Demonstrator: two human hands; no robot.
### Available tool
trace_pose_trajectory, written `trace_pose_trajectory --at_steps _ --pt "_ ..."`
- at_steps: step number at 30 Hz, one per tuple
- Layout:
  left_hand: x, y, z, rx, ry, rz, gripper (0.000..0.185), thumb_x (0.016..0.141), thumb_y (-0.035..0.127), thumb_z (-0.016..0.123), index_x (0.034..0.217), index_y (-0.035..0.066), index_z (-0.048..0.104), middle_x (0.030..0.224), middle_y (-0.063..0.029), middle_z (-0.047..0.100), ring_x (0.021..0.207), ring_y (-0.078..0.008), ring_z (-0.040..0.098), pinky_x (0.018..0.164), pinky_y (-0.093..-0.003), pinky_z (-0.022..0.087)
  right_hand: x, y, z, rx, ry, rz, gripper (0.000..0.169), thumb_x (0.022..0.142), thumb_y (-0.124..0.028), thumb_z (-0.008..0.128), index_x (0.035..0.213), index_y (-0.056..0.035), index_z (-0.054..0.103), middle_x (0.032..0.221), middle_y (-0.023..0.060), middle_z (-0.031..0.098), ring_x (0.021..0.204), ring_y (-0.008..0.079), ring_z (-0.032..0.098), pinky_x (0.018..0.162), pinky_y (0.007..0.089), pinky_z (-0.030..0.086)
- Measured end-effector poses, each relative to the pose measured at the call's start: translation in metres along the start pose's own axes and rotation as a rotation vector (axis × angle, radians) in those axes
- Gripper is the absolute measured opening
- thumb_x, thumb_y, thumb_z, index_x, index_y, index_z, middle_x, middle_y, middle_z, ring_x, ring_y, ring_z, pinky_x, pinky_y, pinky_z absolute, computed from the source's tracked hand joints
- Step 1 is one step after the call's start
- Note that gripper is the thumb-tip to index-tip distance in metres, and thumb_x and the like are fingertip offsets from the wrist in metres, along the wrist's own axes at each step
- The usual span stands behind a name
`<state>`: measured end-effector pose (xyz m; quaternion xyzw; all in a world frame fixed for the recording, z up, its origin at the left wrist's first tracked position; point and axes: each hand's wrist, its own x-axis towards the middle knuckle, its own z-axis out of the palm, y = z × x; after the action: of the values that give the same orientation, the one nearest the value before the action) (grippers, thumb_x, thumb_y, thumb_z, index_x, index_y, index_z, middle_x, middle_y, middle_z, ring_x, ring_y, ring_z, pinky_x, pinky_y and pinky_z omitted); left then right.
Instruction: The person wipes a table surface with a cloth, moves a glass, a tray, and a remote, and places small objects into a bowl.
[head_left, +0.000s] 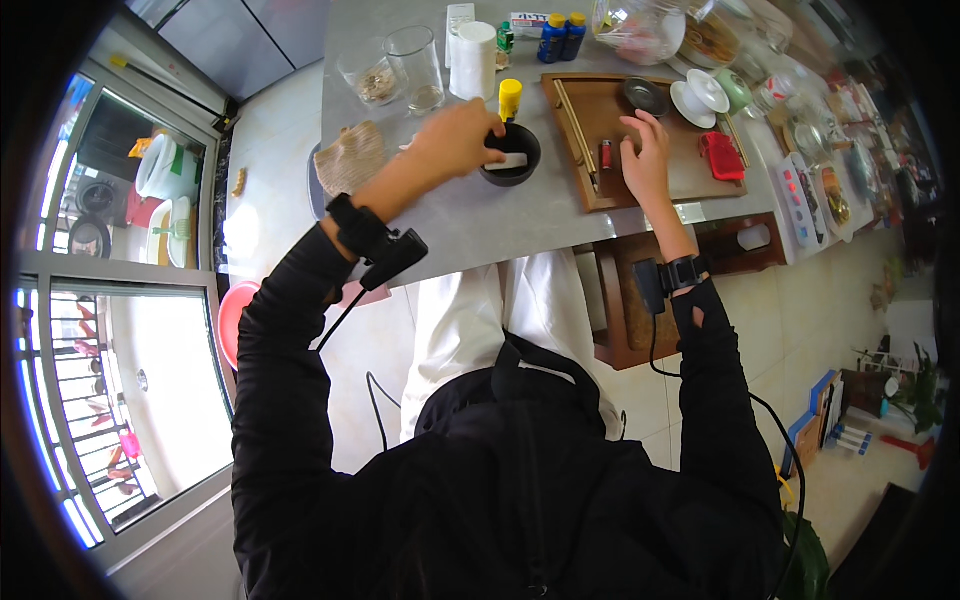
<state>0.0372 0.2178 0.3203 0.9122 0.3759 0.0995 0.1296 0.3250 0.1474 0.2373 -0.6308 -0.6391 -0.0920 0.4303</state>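
My left hand (457, 139) reaches over the left rim of a small black bowl (531, 166). Inside the bowl lies a white block-like piece (514, 160), close to my thumb tip; whether I grip it or the rim is not clear. Behind the bowl stands a yellow-capped bottle (510, 99). My right hand (646, 157) hovers over a brown wooden tray (611, 196), fingers apart and holding nothing. On the tray, a red lighter (606, 154) lies left of that hand, a dark saucer (645, 96) beyond it, and a red cloth pouch (722, 156) to its right.
A beige knitted cloth (351, 161) lies on the grey table at left. Farther back stand a glass tumbler (416, 71), a white paper roll (473, 60) and two blue bottles (561, 37). A white lidded cup (700, 97) sits at the tray's right. Below, a wooden drawer (626, 300) hangs open.
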Motion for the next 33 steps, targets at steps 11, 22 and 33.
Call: trace_pose_trajectory --at_steps 11,22,33 --pt "-0.053 -0.112 -0.036 -0.12 -0.046 -0.204 0.029 0.072 0.028 0.068 0.095 0.01 0.067 0.085 -0.01 0.061 0.077 -0.0204 0.056 0.07 -0.0312 0.045 -0.004 0.021 0.014 -0.112 -0.217 0.097 0.029 0.08 -0.015 0.055 0.107 -0.0036 0.057 0.12 0.0179 0.05 0.113 0.0347 0.044 0.098 0.0421 0.034" --pt "-0.05 -0.099 -0.01 -0.198 -0.025 -0.14 0.03 0.073 0.027 0.066 0.101 0.016 0.065 0.086 -0.0072 0.057 0.08 -0.02 0.055 0.073 -0.0326 0.044 0.035 0.021 -0.013 -0.154 -0.517 0.073 0.023 0.083 -0.013 0.048 0.098 -0.0048 0.064 0.107 0.0153 0.059 0.096 0.0327 0.057 0.083 0.0376 0.046" --pt "-0.053 -0.104 -0.014 -0.358 -0.057 -0.125 0.023 0.071 0.019 0.067 0.09 0.007 0.061 0.081 -0.0063 0.06 0.072 -0.0165 0.055 0.066 -0.0289 0.044 0.034 -0.127 -0.038 -0.01 -0.6 -0.006 0.02 0.081 -0.012 0.053 0.097 -0.0054 0.064 0.102 0.0114 0.061 0.088 0.0314 0.058 0.075 0.038 0.047"
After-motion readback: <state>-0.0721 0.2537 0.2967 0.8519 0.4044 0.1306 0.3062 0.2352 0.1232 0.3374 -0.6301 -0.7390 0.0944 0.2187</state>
